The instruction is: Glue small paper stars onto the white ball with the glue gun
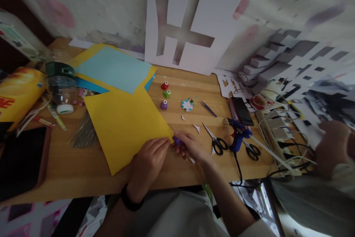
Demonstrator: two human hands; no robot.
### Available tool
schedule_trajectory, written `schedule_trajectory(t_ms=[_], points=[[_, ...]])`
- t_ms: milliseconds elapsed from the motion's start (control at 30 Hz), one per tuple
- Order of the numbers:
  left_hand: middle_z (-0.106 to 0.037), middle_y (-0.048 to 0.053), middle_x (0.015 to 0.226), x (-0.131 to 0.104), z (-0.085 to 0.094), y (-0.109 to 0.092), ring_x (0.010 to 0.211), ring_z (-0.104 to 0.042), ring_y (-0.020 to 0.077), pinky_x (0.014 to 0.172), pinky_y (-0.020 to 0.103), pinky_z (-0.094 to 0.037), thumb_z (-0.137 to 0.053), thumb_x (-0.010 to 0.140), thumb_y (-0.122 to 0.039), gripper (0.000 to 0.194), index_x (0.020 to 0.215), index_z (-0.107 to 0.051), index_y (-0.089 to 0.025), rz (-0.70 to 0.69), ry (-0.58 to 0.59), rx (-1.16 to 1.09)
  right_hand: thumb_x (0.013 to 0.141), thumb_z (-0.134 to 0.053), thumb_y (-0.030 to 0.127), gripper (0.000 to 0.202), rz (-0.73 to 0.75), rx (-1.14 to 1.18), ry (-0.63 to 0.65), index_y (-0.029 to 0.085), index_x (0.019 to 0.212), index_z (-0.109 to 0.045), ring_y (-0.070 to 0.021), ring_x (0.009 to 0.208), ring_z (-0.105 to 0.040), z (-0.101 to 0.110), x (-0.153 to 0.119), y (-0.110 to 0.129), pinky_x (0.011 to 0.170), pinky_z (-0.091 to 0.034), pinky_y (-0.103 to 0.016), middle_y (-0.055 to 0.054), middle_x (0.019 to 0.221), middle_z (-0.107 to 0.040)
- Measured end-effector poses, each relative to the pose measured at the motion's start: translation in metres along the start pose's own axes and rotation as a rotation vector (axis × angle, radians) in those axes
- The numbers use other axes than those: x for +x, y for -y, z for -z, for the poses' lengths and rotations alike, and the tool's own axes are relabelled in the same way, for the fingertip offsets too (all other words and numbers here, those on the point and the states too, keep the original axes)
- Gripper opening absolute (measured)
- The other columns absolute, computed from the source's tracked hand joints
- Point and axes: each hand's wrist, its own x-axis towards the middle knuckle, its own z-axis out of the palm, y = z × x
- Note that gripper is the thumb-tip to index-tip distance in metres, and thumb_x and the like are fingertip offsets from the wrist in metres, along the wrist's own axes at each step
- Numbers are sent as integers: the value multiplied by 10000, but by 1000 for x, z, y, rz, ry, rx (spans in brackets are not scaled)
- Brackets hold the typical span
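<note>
A sheet of yellow paper (122, 118) lies slanted across the table, its right corner reaching between my hands. My left hand (151, 159) grips the lower edge near that corner, fingers together, thumb hidden. Wrapped in the fingers of my right hand (191, 146) is a small purple craft punch (177, 140), set against the corner of the sheet. Three more little punches stand beyond the paper: a red punch (165, 85), a green punch (166, 94) and another purple punch (164, 104). To their right lies a small round piece with blue stars (187, 105).
Tweezers (208, 108), black-handled scissors (216, 141) and a blue glue gun (237, 135) with its cord lie to the right. A power strip (277, 137) is beyond. Leftward are a bottle (59, 85) and a dark tablet (23, 159). Another person's arm (331, 148) shows at far right.
</note>
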Motion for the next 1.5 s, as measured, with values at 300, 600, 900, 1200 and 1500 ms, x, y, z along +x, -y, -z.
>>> schedule_trajectory(t_ms=[300,600,900,1200,1500], points=[[-754,91,1153,-9,6,0,1055,-715,198,955,394,-605,-498,951,-71,315,1218,-643,-153,-48,-13,-83,801,-580,562,423,-89,-2,90,170,643,-584,-47,312,-433,5,-6,5,265,-249,-150,27,480,-592],[-767,85,1100,-11,6,-2,1007,-733,209,906,383,-624,-488,969,-114,312,1228,-650,-182,-24,-29,-21,783,-624,583,429,-75,45,121,166,682,-590,-54,345,-479,5,-8,0,308,-344,-146,20,514,-630],[-772,106,1076,-6,10,-5,992,-736,214,882,371,-633,-480,976,-121,257,1154,-666,-122,-86,-23,-10,782,-653,576,422,-41,120,98,161,714,-617,-63,359,-511,3,-6,-7,333,-401,-146,17,517,-642],[-773,104,1062,-6,9,-6,984,-737,213,898,361,-626,-481,973,-107,244,1123,-674,-106,-110,-28,-10,788,-665,480,372,-48,205,97,131,660,-647,-78,365,-551,8,-4,-9,349,-459,-150,-26,531,-664],[-764,110,1092,-8,9,-6,1013,-724,219,916,375,-618,-514,956,-87,244,1150,-660,-97,-116,-2,-16,735,-727,455,351,24,278,88,125,640,-652,-90,369,-564,7,-6,-11,371,-474,-160,-25,513,-658]])
